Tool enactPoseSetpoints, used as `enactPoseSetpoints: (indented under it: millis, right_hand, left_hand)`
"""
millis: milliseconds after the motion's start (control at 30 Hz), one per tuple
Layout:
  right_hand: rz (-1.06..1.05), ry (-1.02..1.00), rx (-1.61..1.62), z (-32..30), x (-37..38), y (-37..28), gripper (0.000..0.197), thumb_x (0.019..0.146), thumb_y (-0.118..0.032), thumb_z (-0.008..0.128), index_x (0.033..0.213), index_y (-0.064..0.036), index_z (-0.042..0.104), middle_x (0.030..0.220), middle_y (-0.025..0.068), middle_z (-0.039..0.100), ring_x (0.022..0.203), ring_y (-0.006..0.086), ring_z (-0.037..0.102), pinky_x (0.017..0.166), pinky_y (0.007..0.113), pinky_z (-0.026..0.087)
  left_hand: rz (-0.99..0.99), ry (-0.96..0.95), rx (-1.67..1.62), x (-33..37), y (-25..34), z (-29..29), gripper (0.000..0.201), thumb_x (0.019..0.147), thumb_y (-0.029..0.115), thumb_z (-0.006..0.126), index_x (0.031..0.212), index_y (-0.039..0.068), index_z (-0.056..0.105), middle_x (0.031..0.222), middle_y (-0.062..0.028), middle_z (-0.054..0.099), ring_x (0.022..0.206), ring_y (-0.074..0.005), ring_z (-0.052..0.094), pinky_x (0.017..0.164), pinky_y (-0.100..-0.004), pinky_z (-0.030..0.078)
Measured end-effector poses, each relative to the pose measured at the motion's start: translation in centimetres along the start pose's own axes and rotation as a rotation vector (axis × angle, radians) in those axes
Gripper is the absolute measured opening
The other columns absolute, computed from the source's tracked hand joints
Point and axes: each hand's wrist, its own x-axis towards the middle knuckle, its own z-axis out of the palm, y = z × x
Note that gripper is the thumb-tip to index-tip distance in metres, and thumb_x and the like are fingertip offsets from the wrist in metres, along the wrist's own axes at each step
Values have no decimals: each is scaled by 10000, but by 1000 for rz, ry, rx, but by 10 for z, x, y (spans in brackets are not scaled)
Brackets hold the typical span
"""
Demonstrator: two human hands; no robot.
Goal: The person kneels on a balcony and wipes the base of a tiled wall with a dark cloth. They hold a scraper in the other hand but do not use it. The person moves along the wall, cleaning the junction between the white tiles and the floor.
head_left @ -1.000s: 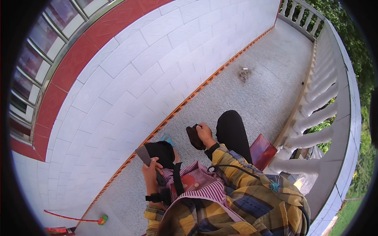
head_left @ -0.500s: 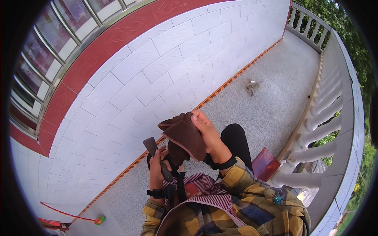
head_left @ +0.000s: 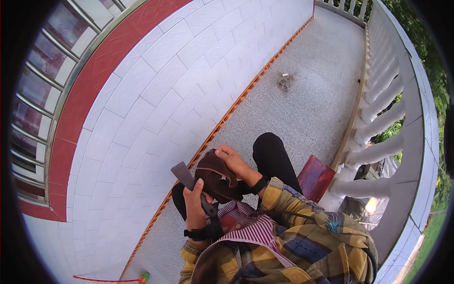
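My left hand point(head_left: 193, 201) is closed around a dark flat-bladed tool point(head_left: 183, 173). Its wide grey blade sticks out past the thumb, and a black handle end shows below the hand. Fingers of my right hand point(head_left: 235, 164) pinch the upper edge of a dark brown, suede-like piece point(head_left: 211, 171). That piece is folded and curved, held above my lap close beside the tool; its exact kind cannot be told. My left fingertips are partly hidden behind the tool and the brown piece.
White wall tiles point(head_left: 127, 118) rise on the left, below barred windows point(head_left: 47, 85). A white balustrade point(head_left: 385, 154) runs along the right. A reddish box-like object point(head_left: 316, 177) stands by my knee. On the grey floor point(head_left: 302, 113) lies a small dirt patch point(head_left: 285, 84).
My right hand and the brown piece have come lower and slightly left; the piece is turned and folded differently. The left hand keeps the tool. The whole view has shifted.
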Motion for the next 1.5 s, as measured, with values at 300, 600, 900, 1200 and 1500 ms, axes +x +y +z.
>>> enactPoseSetpoints:
  millis: [300, 600, 900, 1200, 1500]
  right_hand:
    - [210, 146, -288, -39, 17, 22, 317, 971, -396, 534, 1011, -91, 614, 902, 48, 654, 588, 129, 612, 453, 264, 434]
    - [-129, -389, -323, -38, 8, 37, 542, 870, -398, 733, 1299, -101, 589, 1263, 79, 621, 1066, 203, 611, 935, 357, 493]
    - [544, -405, 317, -19, -6, 0, 711, 970, -634, 463, 1384, -59, 532, 1228, 114, 653, 1092, 201, 633, 944, 337, 521]
    - [354, -509, 181, -19, 10, 18, 430, 1004, -282, 548, 1366, -51, 519, 1277, 118, 619, 1121, 228, 631, 946, 358, 537]
    - [325, -313, 274, -35, 10, 11, 324, 1023, -319, 548, 1182, -43, 610, 1130, 82, 672, 990, 187, 665, 872, 338, 554]
  left_hand:
    - [75, 2, 76, 1, 23, -10, 355, 898, 166, 712, 1155, -56, 611, 790, -59, 649, 448, -112, 535, 424, -226, 421]
    - [163, 23, 96, -9, 45, 7, 328, 892, 155, 713, 1122, -56, 612, 768, -77, 661, 444, -140, 572, 395, -242, 453]
    - [177, 119, 148, 1, 29, 4, 337, 896, 134, 725, 1143, -75, 631, 821, -53, 646, 476, -117, 565, 410, -245, 449]
    - [117, 18, 304, 8, 4, 1, 451, 880, 134, 743, 1195, -138, 570, 741, -77, 635, 439, -133, 571, 397, -274, 441]
    - [101, 154, 148, 10, 21, -12, 467, 889, 146, 738, 1238, -108, 560, 859, -107, 654, 443, -146, 567, 397, -277, 442]
